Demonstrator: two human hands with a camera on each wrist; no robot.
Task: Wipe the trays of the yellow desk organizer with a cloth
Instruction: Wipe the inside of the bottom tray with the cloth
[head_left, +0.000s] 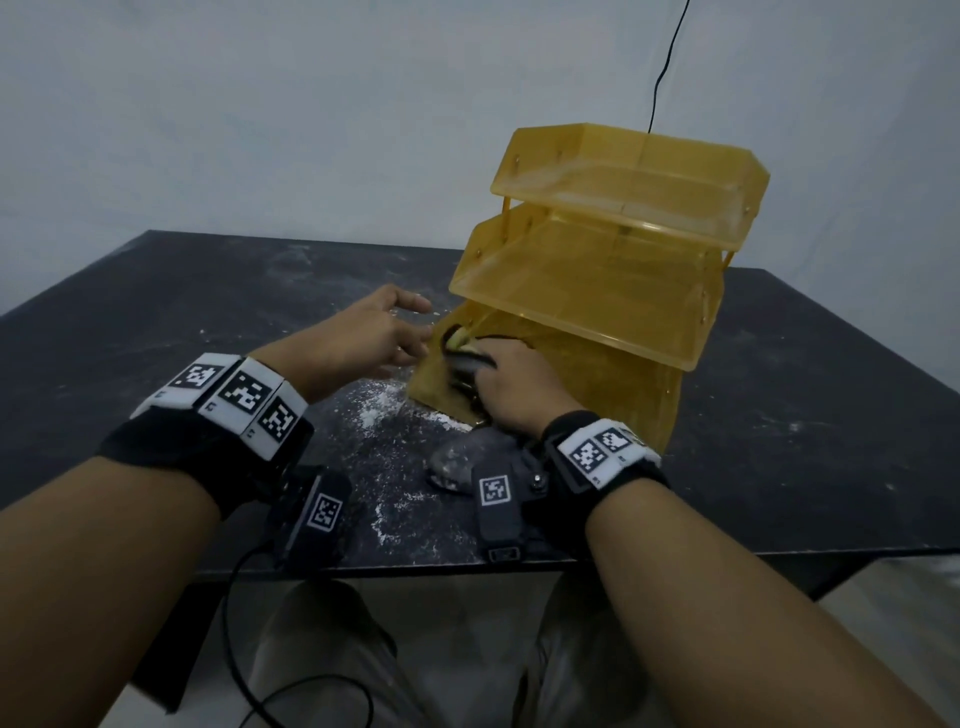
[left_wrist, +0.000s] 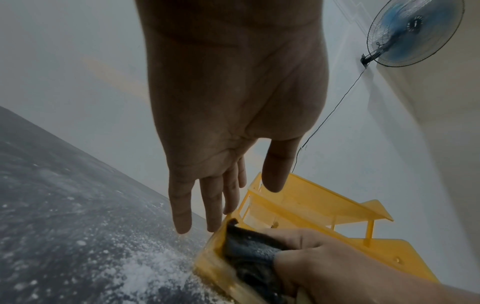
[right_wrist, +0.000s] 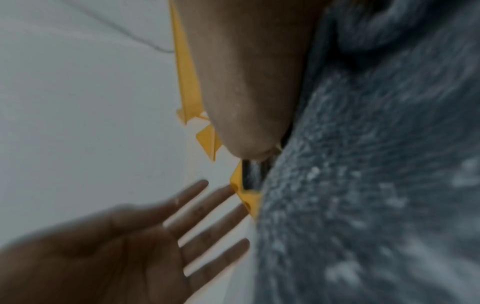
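Yellow desk organizer (head_left: 597, 291), three trays: right hand (head_left: 511, 384) grips dark cloth (left_wrist: 249, 248) inside its bottom tray, apparently wiping. Left hand (head_left: 374, 332), fingers spread, empty, beside the organizer's left corner, likely to steady it.

— What was carrying everything when you looked through the head camera?

— I saw a dark table (head_left: 171, 306) filling the middle of the frame, its near edge running across the lower centre. Its top looked scuffed and dusty.

— What lay directly on it?

— White powder (head_left: 382, 408) was scattered at frame centre, thickest beside the lower left corner of the yellow desk organizer (head_left: 597, 291), which stood on the table right of centre. In the left wrist view I saw the same powder (left_wrist: 145, 271) spread across the lower left. A crumpled grey cloth (head_left: 457, 460) also rested partly on the surface, just below the organizer's front edge.
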